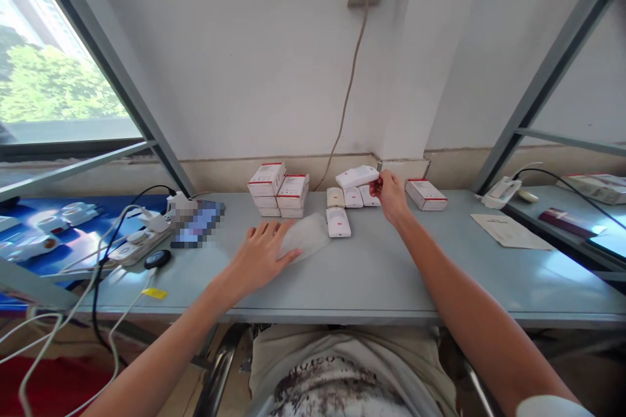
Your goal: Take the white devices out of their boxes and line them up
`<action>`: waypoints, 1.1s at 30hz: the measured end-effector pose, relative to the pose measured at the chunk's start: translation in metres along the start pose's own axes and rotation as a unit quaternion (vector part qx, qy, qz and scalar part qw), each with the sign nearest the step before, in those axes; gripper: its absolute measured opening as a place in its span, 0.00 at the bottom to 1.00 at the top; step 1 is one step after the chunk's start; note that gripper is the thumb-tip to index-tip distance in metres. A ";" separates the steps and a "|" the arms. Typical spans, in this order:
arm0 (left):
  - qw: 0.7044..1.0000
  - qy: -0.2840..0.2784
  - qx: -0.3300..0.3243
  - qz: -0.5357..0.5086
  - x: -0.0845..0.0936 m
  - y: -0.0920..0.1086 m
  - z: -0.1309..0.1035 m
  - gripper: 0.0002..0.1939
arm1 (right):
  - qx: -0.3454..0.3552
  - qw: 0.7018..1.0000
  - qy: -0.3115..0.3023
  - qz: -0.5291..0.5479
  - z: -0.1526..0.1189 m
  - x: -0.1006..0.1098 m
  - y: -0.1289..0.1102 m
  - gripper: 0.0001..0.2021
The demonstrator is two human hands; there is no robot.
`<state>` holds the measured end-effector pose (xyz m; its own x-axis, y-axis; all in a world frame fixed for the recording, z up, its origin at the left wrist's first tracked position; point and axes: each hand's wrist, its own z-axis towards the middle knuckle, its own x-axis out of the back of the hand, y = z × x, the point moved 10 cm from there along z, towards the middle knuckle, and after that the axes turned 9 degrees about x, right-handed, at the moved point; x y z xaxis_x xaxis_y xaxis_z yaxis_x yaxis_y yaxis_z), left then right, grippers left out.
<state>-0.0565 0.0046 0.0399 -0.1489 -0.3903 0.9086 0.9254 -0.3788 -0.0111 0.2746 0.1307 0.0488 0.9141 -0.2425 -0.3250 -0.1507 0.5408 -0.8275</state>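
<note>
My left hand lies spread on the grey desk, fingers apart, its thumb and index finger against a translucent plastic bag. Pinched in my right hand is one end of a white motion sensor, tilted above a row of similar units. That row holds a cream sensor on the left and white ones such as this sensor. Just in front of them, near the bag's right edge, sits another white sensor.
Small white-and-red boxes are stacked behind my left hand; a single box stands right of my right hand. A blurred-out phone, a power strip and cables lie left. Paper lies right.
</note>
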 end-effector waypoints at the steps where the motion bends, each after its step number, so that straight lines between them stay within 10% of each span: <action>1: 1.000 0.007 -0.003 0.006 0.002 0.000 0.000 0.28 | 0.000 1.000 0.001 0.000 0.000 0.000 0.001 0.21; 13: 0.992 -0.021 -0.079 -0.100 0.021 0.019 0.016 0.30 | -0.002 1.000 0.002 -0.004 0.002 0.002 0.006 0.20; 18: 0.972 -0.072 -0.181 -0.129 -0.012 0.050 0.009 0.32 | -0.004 1.000 0.009 -0.007 0.003 0.004 0.007 0.21; 26: 0.959 -0.213 -0.146 -0.118 -0.064 0.043 -0.008 0.35 | -0.015 1.000 0.003 -0.020 0.005 0.009 0.010 0.23; 30: 0.949 -0.232 -0.114 -0.178 -0.046 0.041 0.006 0.34 | -0.017 1.000 -0.015 -0.013 0.003 0.003 0.007 0.23; 33: 0.959 -0.115 -0.061 -0.251 -0.006 0.031 0.039 0.29 | -0.029 0.998 -0.062 -0.007 -0.001 -0.009 0.005 0.22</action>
<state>-0.0129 0.0280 0.0507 -0.4722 0.0565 0.8797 0.7073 -0.5713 0.4163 0.2655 0.1349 0.0466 0.9552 -0.1474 -0.2567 -0.1550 0.4897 -0.8580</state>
